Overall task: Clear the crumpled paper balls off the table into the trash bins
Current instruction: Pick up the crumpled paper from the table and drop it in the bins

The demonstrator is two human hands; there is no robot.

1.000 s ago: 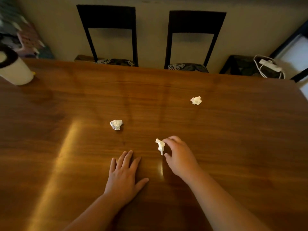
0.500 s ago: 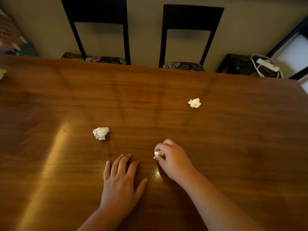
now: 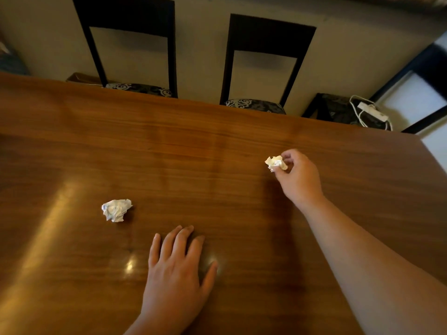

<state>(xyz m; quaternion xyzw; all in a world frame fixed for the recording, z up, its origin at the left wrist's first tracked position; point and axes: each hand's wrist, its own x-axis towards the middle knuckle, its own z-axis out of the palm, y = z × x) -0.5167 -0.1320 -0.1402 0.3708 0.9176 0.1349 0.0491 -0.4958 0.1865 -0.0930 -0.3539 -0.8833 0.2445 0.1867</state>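
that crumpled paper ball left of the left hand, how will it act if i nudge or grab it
The crumpled paper ball looks loosely wadded and irregular, so it is probably very light and would likely skid or tumble a short way on the glossy table rather than roll far. Its creased folds suggest it will squash under a pinch, so it should be easy to grip and not fragile.

Two white crumpled paper balls here. The bigger paper ball [image 3: 116, 210] just sits on the table [image 3: 217, 146] around 8 o'clock. The smaller paper ball [image 3: 275, 162] is pinched in the right hand [image 3: 298, 177] at 2 o'clock.
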